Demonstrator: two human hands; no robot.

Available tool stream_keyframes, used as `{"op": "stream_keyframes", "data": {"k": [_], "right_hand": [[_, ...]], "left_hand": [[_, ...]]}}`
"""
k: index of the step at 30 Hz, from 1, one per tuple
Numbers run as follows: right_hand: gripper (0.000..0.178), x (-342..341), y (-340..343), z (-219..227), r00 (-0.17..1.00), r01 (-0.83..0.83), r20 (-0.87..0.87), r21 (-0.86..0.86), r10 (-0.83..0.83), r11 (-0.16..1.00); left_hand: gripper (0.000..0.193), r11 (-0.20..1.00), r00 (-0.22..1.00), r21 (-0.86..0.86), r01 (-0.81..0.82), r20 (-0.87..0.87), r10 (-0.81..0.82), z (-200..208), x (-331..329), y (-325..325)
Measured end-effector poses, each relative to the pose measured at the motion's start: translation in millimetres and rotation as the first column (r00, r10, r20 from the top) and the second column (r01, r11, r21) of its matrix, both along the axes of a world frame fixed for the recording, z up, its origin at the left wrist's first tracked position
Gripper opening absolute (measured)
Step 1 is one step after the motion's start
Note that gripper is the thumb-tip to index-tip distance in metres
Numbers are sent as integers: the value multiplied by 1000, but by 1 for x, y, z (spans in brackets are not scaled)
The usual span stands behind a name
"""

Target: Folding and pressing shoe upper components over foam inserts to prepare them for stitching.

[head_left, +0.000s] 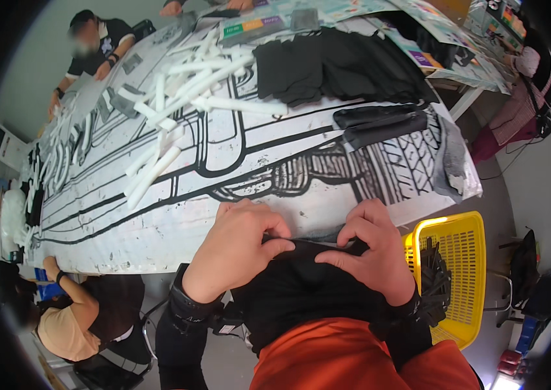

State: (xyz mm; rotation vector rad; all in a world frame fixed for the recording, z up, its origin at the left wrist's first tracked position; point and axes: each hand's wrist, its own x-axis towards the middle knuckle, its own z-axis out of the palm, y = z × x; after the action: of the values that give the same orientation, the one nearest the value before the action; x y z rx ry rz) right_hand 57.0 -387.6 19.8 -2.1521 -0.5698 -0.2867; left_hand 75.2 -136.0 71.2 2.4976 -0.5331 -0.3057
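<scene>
Both hands are at the near edge of the table. My left hand (pixel 240 247) pinches the upper edge of a black cloth (pixel 305 255) between thumb and curled fingers. To its right, my right hand (pixel 376 250) grips the same edge in a similar pinch. Between the hands the edge is drawn out sideways, with a thin greyish strip along it. The cloth's lower part merges with the dark material over my lap, so its full shape cannot be made out.
Larger black cloth pieces (pixel 347 65) and folded dark pieces (pixel 379 123) lie on the white, black-patterned table covering (pixel 256 227). White rolls (pixel 158 169) lie left. A yellow basket (pixel 474 279) holding black strips (pixel 435 286) stands right. People (pixel 71 331) sit around the table.
</scene>
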Motion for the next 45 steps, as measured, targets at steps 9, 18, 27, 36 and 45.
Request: {"op": "stream_keyframes", "data": {"k": [9,18,27,36,45], "right_hand": [[32,-60,-52,23,1000,-18,-13,365,24,931],[50,-80,-94,30,781,548,150,301,-606,780],[45,-106,-54,17,823,230,-466,796,324,560],[28,-104,-27,22,810,421,-563,755,166,503],[17,-106,-22,19,857,409,-504,790,103,457]], "left_hand": [[13,992,994,-124,28,110,-14,42,-67,-39],[14,998,953,12,-57,298,51,57,-91,-68],[17,938,1000,-347,-17,-15,13,51,-88,-83],[19,924,998,-379,-58,-52,41,38,-84,-79],[18,910,995,-410,-57,-94,20,29,-83,-75]]}}
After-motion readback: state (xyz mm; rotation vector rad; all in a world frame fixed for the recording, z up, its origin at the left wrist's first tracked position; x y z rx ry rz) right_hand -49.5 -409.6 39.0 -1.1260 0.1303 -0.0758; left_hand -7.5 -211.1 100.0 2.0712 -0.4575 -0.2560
